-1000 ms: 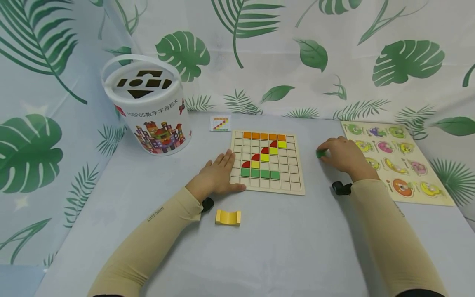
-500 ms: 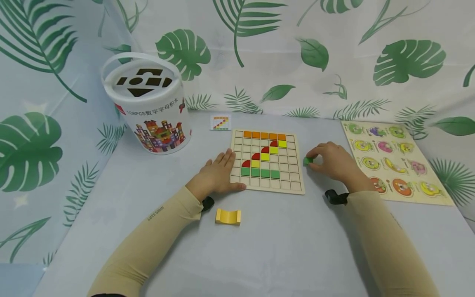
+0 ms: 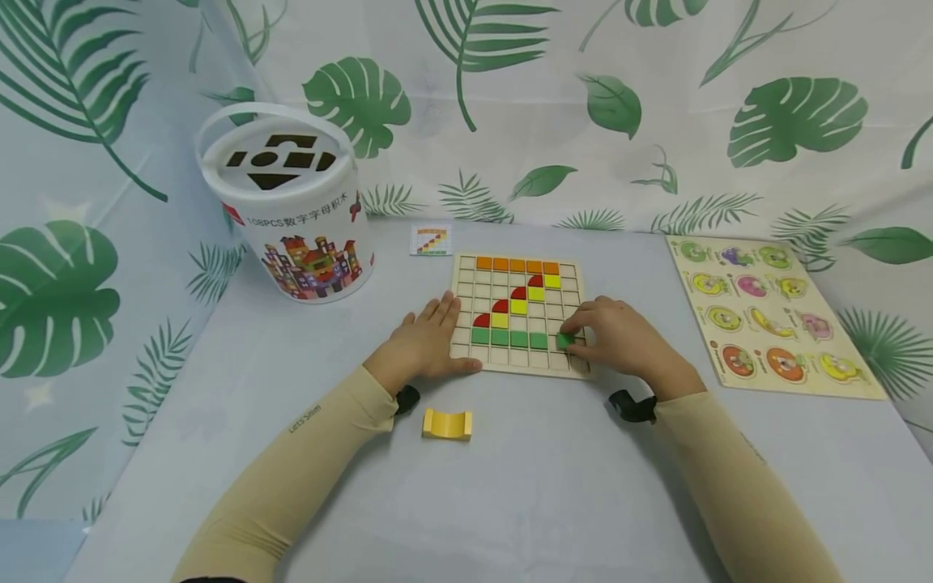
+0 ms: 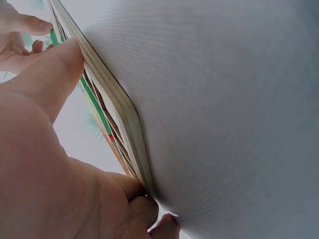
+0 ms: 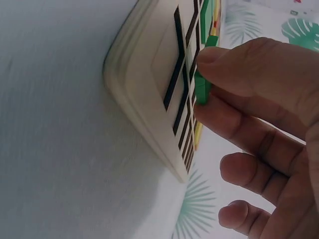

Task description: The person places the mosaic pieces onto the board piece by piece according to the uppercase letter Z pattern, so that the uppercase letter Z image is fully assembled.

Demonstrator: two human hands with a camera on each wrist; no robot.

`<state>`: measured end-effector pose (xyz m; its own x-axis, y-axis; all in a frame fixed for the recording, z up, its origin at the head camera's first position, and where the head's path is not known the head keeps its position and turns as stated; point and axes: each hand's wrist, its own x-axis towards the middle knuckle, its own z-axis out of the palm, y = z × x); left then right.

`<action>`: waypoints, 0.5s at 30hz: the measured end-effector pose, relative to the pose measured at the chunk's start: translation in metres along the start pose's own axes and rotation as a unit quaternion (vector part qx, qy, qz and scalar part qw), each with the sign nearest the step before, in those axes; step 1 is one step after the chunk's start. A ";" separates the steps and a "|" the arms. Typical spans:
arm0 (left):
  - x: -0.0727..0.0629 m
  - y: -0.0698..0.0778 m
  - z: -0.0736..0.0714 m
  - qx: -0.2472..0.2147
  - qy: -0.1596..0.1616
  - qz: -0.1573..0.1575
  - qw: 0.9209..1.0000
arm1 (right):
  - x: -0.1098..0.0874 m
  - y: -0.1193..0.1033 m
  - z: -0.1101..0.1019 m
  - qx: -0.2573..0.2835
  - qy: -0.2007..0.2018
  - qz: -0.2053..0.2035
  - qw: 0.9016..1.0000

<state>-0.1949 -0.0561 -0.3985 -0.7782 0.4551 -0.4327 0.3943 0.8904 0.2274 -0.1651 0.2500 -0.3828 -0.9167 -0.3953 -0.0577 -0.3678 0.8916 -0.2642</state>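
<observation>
A wooden grid board (image 3: 521, 362) lies on the table. On it are a top row of orange tiles (image 3: 517, 265), a slanting line of red quarter-round tiles (image 3: 500, 306) and yellow square tiles (image 3: 518, 307), and a lower row of green tiles (image 3: 499, 337). My right hand (image 3: 619, 338) pinches one green tile (image 5: 203, 89) between thumb and index finger, over the board at the right end of the green row. With fingers spread straight, my left hand (image 3: 423, 344) rests against the board's left edge, its thumb on the front left corner.
Toward me sits a yellow arched block (image 3: 447, 424). Behind the board is a small pattern card (image 3: 432, 240). A white lidded bucket (image 3: 291, 202) stands at the back left. A fruit puzzle board (image 3: 776, 316) lies at the right.
My right hand has carried the green tile leftward, from beside the fruit puzzle board to over the grid board. My left hand has stayed in place.
</observation>
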 end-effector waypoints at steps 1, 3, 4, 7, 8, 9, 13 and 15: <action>0.000 0.000 0.000 0.000 0.000 0.000 1.000 | 0.001 -0.001 0.000 -0.001 0.002 -0.003 1.000; 0.001 0.000 0.000 0.000 0.001 0.002 1.000 | 0.002 -0.002 0.001 -0.005 0.007 -0.008 1.000; 0.001 0.000 -0.001 0.001 0.002 0.003 1.000 | 0.002 -0.002 0.001 -0.005 0.009 -0.010 1.000; 0.000 0.001 -0.003 0.004 0.004 0.004 1.000 | 0.004 -0.002 0.001 -0.008 0.014 -0.019 1.000; 0.000 0.001 -0.004 0.004 0.004 0.004 1.000 | 0.005 -0.002 0.001 -0.009 0.014 -0.021 1.000; 0.000 0.002 -0.005 0.004 0.004 0.004 1.000 | 0.005 -0.002 0.002 -0.010 0.013 -0.023 1.000; -0.001 0.002 -0.006 -0.001 0.006 0.006 1.000 | 0.006 -0.004 0.003 -0.013 0.009 -0.020 1.000; -0.001 0.002 -0.006 -0.004 0.007 0.006 1.000 | 0.007 -0.004 0.004 -0.014 0.009 -0.019 1.000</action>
<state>-0.1960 -0.0546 -0.3927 -0.7800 0.4656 -0.4182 0.3999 0.8848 0.2393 -0.1690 0.2429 -0.3857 -0.9042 -0.4260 -0.0312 -0.4073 0.8818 -0.2380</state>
